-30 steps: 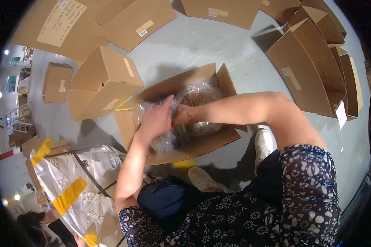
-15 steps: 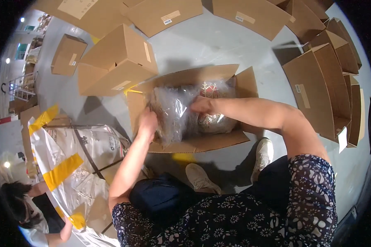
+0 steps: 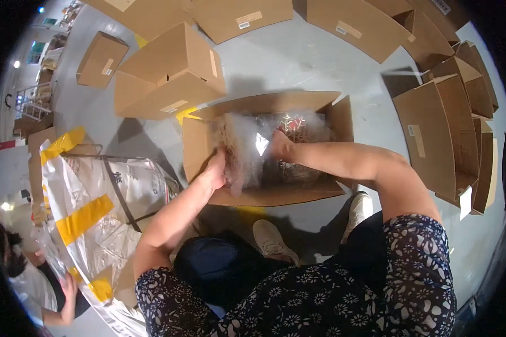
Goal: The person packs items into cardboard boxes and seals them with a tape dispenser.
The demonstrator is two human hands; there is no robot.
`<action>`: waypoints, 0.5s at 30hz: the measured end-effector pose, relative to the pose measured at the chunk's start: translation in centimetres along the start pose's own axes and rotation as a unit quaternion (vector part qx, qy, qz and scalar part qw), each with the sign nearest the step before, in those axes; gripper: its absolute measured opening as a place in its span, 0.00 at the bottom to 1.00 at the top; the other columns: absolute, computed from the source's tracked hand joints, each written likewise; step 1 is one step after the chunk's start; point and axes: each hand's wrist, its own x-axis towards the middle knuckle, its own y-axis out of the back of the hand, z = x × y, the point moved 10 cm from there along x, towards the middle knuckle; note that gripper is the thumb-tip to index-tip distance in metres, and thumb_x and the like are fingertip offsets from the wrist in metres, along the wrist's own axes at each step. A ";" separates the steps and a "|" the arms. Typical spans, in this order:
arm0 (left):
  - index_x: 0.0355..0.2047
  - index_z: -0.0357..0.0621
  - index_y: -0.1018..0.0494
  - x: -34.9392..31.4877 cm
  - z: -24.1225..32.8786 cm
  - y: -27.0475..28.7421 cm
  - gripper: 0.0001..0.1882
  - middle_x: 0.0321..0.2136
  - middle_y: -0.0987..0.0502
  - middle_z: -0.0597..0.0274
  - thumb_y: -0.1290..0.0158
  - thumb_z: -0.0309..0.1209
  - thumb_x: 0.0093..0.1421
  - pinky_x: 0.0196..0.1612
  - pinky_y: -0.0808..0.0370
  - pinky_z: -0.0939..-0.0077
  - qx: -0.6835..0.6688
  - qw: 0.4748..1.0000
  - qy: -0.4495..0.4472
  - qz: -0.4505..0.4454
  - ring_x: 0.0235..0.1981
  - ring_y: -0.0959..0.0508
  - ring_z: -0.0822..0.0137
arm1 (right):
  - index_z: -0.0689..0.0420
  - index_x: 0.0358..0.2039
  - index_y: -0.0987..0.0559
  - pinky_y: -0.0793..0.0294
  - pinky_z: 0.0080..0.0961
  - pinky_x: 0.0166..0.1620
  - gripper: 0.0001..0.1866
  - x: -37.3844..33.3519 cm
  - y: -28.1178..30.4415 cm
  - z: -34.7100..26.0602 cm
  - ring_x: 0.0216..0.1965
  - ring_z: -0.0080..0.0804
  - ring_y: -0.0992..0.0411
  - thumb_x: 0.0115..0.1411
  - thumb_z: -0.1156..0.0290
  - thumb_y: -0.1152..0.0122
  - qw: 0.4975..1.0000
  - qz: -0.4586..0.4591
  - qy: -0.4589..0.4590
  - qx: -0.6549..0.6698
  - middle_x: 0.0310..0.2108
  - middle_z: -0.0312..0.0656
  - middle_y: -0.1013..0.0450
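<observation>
An open cardboard box (image 3: 199,143) sits on the floor in front of me. Inside its left half is a package wrapped in clear plastic (image 3: 239,154), smeared by motion, with something brownish at its left side. My left hand (image 3: 218,169) grips that package at its left edge, the fingertips hidden behind it. At its right edge my right hand (image 3: 282,147) is closed on the plastic with curled fingers. To the right in the box lies another clear-wrapped package with a red and gold pattern (image 3: 303,129), partly under my right hand.
Open cardboard boxes stand beyond at the left (image 3: 168,78) and along the right (image 3: 433,135). More cartons (image 3: 242,19) line the far side. Left of me is a white-wrapped bundle with yellow tape (image 3: 84,219); another person's hand (image 3: 68,286) is beside it.
The view has shifted slightly. My left hand has moved a little right relative to the box, and the plastic-wrapped package has moved between my hands. The other person's arm has moved lower.
</observation>
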 end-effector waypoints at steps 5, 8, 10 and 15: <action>0.52 0.47 0.35 -0.8 -0.2 1.1 0.32 0.43 0.25 0.59 0.71 0.59 0.63 0.46 0.28 0.60 0.159 0.986 0.041 0.023 0.43 0.25 0.59 | 0.61 0.29 0.21 0.26 0.28 0.31 0.10 -1.8 3.0 -0.2 0.26 0.29 0.26 0.51 0.71 0.50 0.975 0.162 0.087 0.122 0.27 0.45 0.24; 0.55 0.50 0.38 -0.3 -0.4 2.0 0.33 0.47 0.27 0.58 0.70 0.60 0.62 0.49 0.30 0.58 0.166 0.984 0.062 0.015 0.48 0.27 0.59 | 0.61 0.29 0.21 0.27 0.29 0.30 0.10 -2.3 3.4 -0.7 0.25 0.31 0.27 0.51 0.72 0.50 0.985 0.081 0.040 0.149 0.26 0.45 0.24; 0.58 0.50 0.41 -0.5 -0.3 -0.4 0.35 0.50 0.29 0.57 0.69 0.61 0.61 0.54 0.35 0.55 0.085 0.994 0.057 -0.040 0.51 0.30 0.56 | 0.62 0.28 0.22 0.27 0.29 0.29 0.11 -2.4 3.8 -1.1 0.24 0.32 0.27 0.50 0.72 0.51 0.986 0.026 0.004 0.166 0.25 0.46 0.25; 0.60 0.50 0.44 0.7 -0.5 0.4 0.37 0.54 0.32 0.56 0.71 0.62 0.60 0.57 0.41 0.49 0.084 0.993 0.043 -0.070 0.55 0.33 0.52 | 0.63 0.28 0.22 0.27 0.30 0.27 0.11 -4.0 4.8 -0.7 0.22 0.34 0.27 0.49 0.73 0.52 0.969 -0.111 -0.089 0.204 0.24 0.46 0.25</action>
